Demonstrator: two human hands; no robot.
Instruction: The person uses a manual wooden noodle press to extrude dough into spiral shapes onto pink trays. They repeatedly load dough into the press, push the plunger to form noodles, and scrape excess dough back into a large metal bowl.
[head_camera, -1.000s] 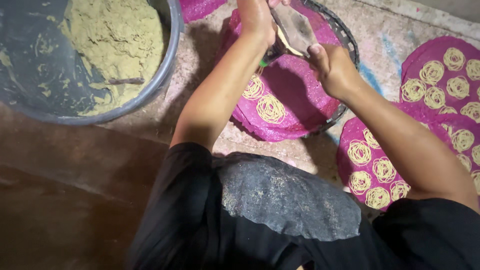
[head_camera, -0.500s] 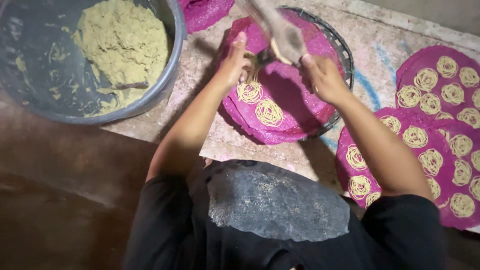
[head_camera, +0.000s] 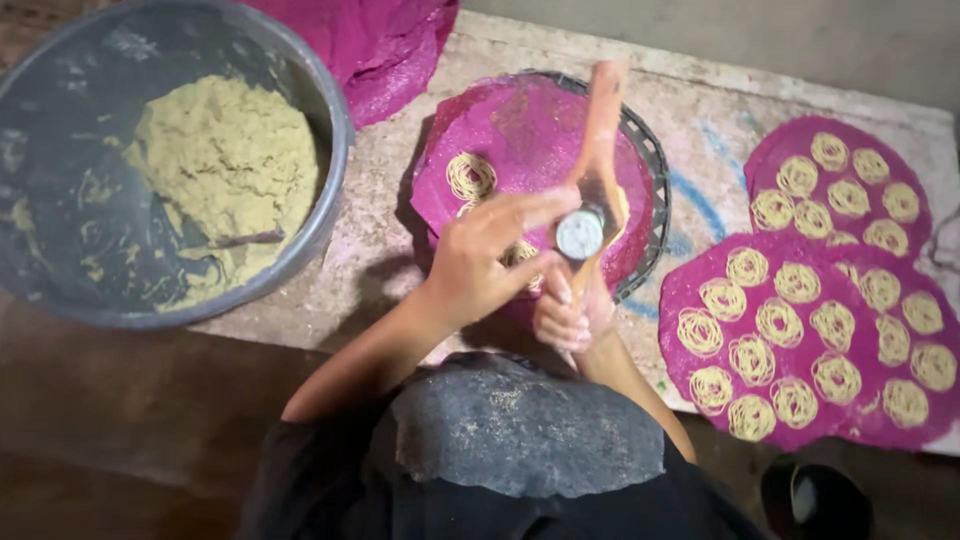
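I see the left hand (head_camera: 487, 262) reaching forward over the near edge of a round pink mat (head_camera: 520, 140), with its fingers stretched long and held close together; the fingertips touch the metal cylinder (head_camera: 580, 235) in the middle of a wooden press (head_camera: 598, 170). This press is the thing in hand: it stands over the right half of the mat, its long orange handle pointing away from me toward the far rim. The right hand (head_camera: 565, 312) is lower, under the press, and its fingers are curled tight around the near handle. The mat lies on a dark wire tray (head_camera: 655, 190) on the pale stone slab (head_camera: 380, 250). On the mat I can count one clear coil of yellow noodle string (head_camera: 470, 176) at the left, and another part of a coil shows under the left fingers. To the left stands a big grey basin (head_camera: 330, 130) with yellow dough (head_camera: 225, 170) heaped against its far side. To the right, well apart from the hands, two more pink mats (head_camera: 800, 350) lie overlapping, both full of coils. A grey cloth (head_camera: 520, 430) covers my lap.
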